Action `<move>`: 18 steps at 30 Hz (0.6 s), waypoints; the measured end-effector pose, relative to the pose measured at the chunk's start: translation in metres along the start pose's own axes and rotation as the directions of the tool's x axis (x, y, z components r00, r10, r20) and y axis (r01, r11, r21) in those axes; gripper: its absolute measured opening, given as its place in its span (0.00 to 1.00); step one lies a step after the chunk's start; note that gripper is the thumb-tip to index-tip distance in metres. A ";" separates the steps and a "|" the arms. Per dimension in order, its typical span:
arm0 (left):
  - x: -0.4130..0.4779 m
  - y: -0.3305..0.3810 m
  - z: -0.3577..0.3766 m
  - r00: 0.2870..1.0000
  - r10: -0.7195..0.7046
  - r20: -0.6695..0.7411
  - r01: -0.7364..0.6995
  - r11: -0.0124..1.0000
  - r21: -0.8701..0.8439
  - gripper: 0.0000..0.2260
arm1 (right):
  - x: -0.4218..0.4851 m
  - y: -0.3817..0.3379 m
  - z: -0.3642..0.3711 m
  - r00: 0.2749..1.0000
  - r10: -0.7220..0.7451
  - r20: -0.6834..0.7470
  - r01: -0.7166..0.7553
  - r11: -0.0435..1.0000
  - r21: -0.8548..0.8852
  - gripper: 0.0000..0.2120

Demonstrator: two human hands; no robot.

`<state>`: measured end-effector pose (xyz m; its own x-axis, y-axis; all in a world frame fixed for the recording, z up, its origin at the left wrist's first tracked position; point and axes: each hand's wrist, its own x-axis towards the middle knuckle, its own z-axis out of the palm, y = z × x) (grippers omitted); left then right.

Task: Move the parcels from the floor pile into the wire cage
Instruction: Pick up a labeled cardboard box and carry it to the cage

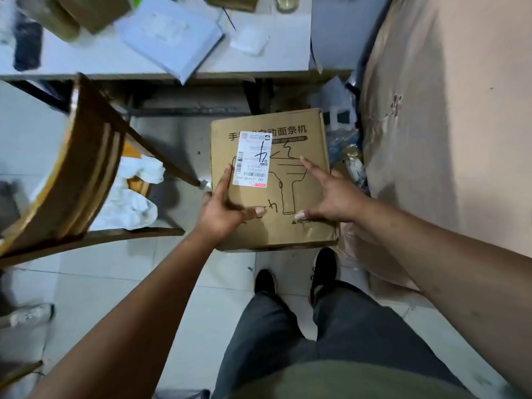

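Observation:
A brown cardboard parcel (299, 180) with a white shipping label and black printed drawing sits in the middle of the head view, above the tiled floor. My left hand (223, 210) grips its left near edge, thumb on the top face and index finger along the label. My right hand (331, 194) lies on the top face with fingers spread and straight. No wire cage is in view.
A wooden chair (83, 174) stands at the left with white cloth (132, 194) under it. A white table (253, 61) with a grey mailer (172, 36) and boxes lies ahead. A large wrapped bundle (449, 116) fills the right. My shoes (324, 270) stand below the parcel.

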<state>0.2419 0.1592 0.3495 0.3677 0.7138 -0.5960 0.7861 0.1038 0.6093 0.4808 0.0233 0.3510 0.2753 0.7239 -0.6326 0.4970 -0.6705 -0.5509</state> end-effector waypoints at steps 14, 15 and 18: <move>-0.090 0.054 -0.077 0.968 0.246 0.053 -0.252 0.944 0.211 0.58 | -0.137 -0.062 -0.008 0.966 0.004 -0.258 0.024 0.994 0.108 0.63; -0.090 0.059 -0.075 0.962 0.261 0.080 -0.272 0.938 0.217 0.57 | -0.146 -0.060 -0.007 0.959 0.023 -0.284 0.013 0.992 0.122 0.63; -0.092 0.077 -0.059 0.930 0.314 0.192 -0.353 0.909 0.220 0.54 | -0.177 -0.047 -0.003 0.924 0.103 -0.368 -0.032 0.981 0.193 0.62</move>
<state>0.2395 0.1422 0.4826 0.6842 0.5631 -0.4634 0.6947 -0.3099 0.6492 0.4112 -0.0727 0.4912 0.6085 0.6598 -0.4409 0.3196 -0.7123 -0.6249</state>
